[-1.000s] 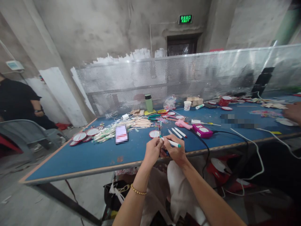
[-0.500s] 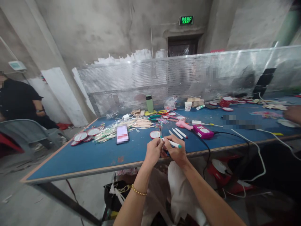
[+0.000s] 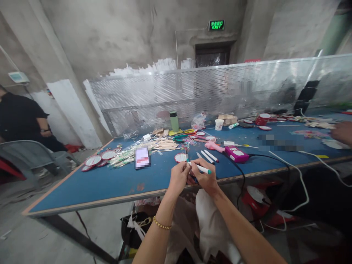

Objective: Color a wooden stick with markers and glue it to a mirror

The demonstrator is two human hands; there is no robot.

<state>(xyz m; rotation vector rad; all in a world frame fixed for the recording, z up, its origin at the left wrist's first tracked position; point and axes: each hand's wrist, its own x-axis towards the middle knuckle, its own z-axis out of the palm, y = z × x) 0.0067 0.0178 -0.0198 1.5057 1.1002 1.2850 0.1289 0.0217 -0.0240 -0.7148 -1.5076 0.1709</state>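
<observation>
Near the table's front edge, my left hand (image 3: 179,176) pinches a thin stick (image 3: 186,152) that stands up from the fingers, reddish-brown at its top and green lower down. My right hand (image 3: 205,177) is closed around a white marker (image 3: 202,169) with a green end pointing right. The marker's other end meets the stick at my left fingertips; the exact contact is too small to make out. Just behind my hands lies a round white disc with a red rim (image 3: 180,157). Several white markers (image 3: 209,156) rest on the table to the right of it.
Wooden sticks (image 3: 165,145), a phone-like card (image 3: 142,157) and red-rimmed discs (image 3: 93,160) lie leftward on the blue table (image 3: 110,187). A green bottle (image 3: 174,121) and a paper cup (image 3: 219,124) stand behind. Rightward are a purple box (image 3: 237,154), cables and another person's hand (image 3: 342,132).
The view has shifted very slightly. My hands keep nearly the same pose, with the marker still against the stick.
</observation>
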